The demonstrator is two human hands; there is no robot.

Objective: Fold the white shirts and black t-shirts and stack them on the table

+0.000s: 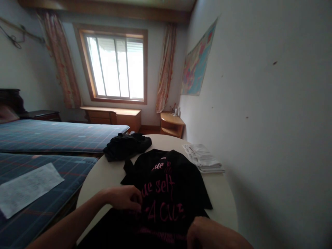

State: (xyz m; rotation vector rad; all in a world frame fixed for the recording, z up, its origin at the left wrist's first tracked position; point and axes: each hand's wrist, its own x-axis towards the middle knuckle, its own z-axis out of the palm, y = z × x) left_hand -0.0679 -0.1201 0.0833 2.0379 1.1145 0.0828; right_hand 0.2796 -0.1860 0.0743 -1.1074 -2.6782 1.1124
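A black T-shirt [166, 193] with pink lettering is spread over the round white table [228, 200], its collar pointing away from me. At its left side my left hand [123, 197] has its fingers curled, pinching the cloth. Close to the lower right part of the shirt, my right hand [207, 232] is closed on the fabric, its fingertips mostly hidden. Farther back on the table's left side is a bunched pile of dark clothing [127, 145]. Folded white cloths or papers [203, 158] are stacked at the right edge.
Two blue plaid mattresses [75, 135] are on the left, with a printed sheet [28, 186] on the nearer one. The wall [275, 138] runs close along the right. A wooden desk [124, 112] and a corner shelf [171, 119] stand beyond, near the window.
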